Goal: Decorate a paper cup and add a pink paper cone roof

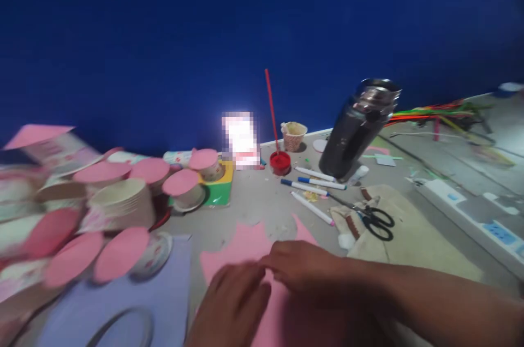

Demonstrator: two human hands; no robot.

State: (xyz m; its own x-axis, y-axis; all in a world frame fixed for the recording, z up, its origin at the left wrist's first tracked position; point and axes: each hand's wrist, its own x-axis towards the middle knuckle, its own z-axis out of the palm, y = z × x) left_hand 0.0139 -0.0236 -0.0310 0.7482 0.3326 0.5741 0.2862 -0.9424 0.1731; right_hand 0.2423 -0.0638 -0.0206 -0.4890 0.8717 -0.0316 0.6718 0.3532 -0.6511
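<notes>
A sheet of pink paper (245, 243) with a jagged, cut-out far edge lies at the near middle of the table. Over it, my left hand (233, 303) is closed, its fingers bent together on the paper. My right hand (303, 268) reaches in from the right with curled fingers, also closed on the paper; its fingertips meet those of the left hand. Blur and the hands themselves hide the exact grip. A pointed pink piece (303, 229) shows just beyond the right hand.
Paper cups with pink round tops (123, 251) crowd the left, beside a lilac sheet (172, 292). Several markers (313, 208), black-handled scissors (379, 221) on a beige cloth bag (413, 232), a dark flask (352, 129), a red pot (280, 163) and a power strip (470, 210) stand around.
</notes>
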